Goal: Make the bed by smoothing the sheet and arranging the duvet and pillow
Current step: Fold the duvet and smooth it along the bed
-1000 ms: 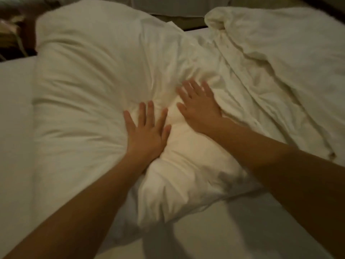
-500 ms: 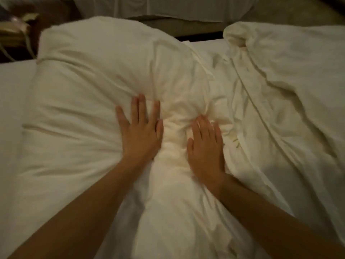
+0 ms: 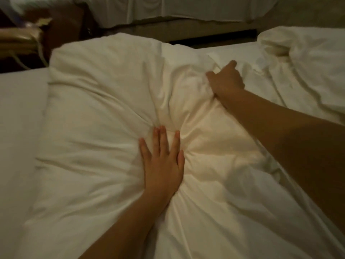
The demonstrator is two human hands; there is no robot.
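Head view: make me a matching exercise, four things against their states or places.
1 left hand
2 right hand
3 duvet
4 sheet

A bunched up at the far right
B flat, pressing on the pillow
C bare, at the left
D gripping fabric at the pillow's far edge

Pairs: 1-B, 2-D, 3-A, 4-C

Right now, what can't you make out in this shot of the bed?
All in the head view:
- Right hand fingertips: buried in the pillow fold it grips.
- Left hand palm: face down, pressed flat on the pillow.
- Sheet: mostly covered by the pillow and duvet.
- Duvet: cut off by the right edge.
- Clutter at top left: too dark and blurred to identify.
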